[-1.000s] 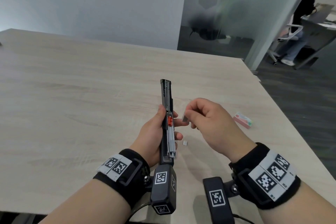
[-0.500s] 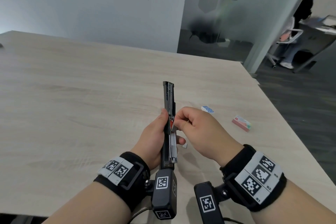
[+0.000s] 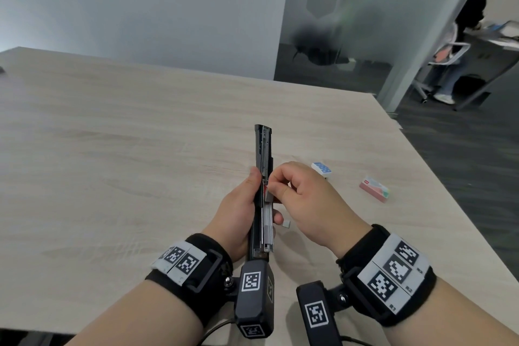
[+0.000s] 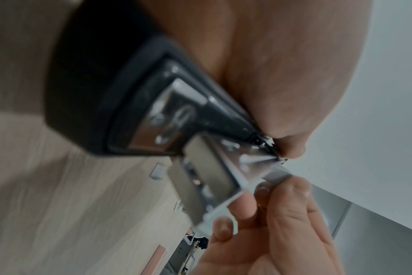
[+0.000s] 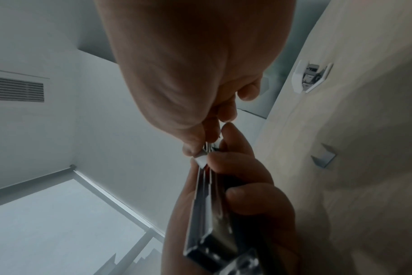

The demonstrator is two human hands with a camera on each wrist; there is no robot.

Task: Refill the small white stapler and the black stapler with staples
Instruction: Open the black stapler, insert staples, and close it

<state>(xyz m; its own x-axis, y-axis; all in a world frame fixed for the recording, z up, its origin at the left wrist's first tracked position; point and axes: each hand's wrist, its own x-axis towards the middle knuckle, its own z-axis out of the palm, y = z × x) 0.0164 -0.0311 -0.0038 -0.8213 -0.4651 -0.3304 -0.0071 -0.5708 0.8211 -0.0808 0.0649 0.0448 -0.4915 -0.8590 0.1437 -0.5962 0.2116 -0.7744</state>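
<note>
My left hand [image 3: 238, 213] grips the black stapler [image 3: 262, 154], which is opened out long and points away from me, its metal staple channel [image 3: 268, 226] facing up. My right hand [image 3: 283, 185] pinches a short grey strip of staples [image 3: 269, 196] and holds it against the channel by the red pusher. The right wrist view shows the strip [image 5: 201, 161] between thumb and fingertip at the rail's top. The small white stapler [image 3: 321, 169] with a blue-patterned top lies on the table behind my right hand, also seen in the right wrist view [image 5: 310, 78].
A pink staple box [image 3: 375, 192] lies to the right on the wooden table [image 3: 112, 149]. A loose bit of staples [image 3: 286, 224] sits just right of the black stapler. The table's right edge runs close by; a person stands at a desk beyond the glass door.
My right hand has carried the staple strip leftward from mid-air onto the black stapler's channel. The small white stapler has come into view behind it. The left hand keeps its hold.
</note>
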